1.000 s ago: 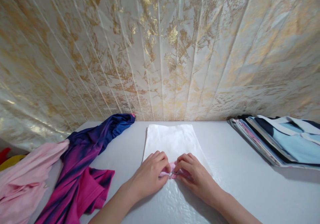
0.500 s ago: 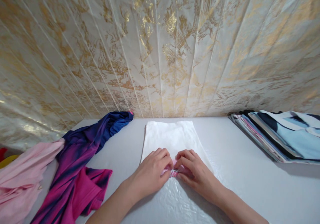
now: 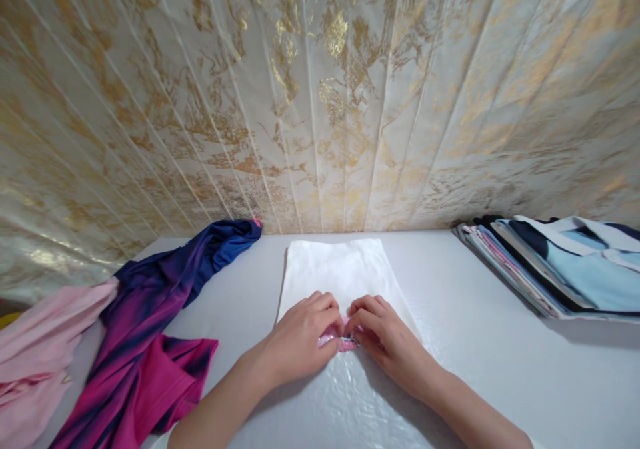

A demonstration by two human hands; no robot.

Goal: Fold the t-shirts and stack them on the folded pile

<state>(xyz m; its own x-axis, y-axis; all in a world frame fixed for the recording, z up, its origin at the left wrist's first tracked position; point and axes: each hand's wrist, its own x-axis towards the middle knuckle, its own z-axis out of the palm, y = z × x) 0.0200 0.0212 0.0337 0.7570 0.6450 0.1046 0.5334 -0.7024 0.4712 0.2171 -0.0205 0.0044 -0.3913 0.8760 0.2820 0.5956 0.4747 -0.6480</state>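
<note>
The grip of your left hand [image 3: 306, 332] is closed in a pinch, thumb against bent fingers, on the left part of a small pink patterned piece [image 3: 349, 345]. The grip of your right hand [image 3: 393, 343] has its fingertips curled onto the right part of the same piece; how firmly they clamp it, you cannot tell, as your fingers cover much of it. The two hands are close together, fingertips facing each other, with a little of the pink showing between them. The piece sits at the near end of a folded white cloth [image 3: 333, 269]; whether it is part of that cloth is hidden by your hands. The white cloth lies flat on the pale surface [image 3: 500, 362], its far edge close to the back. Shiny wrinkles run across the surface just below your hands.

Out to your left, a crumpled garment [image 3: 145, 375] shades from navy to magenta, and beside it, farther left, lies a light pink garment [image 3: 55, 349]. A bit of something yellow [image 3: 7, 319] shows at the left edge. Well to your right rests a neat stack of folded clothes [image 3: 575, 282], light blue uppermost with white bands. Behind everything rises a gold-patterned covering [image 3: 320, 102] with vertical creases.
</note>
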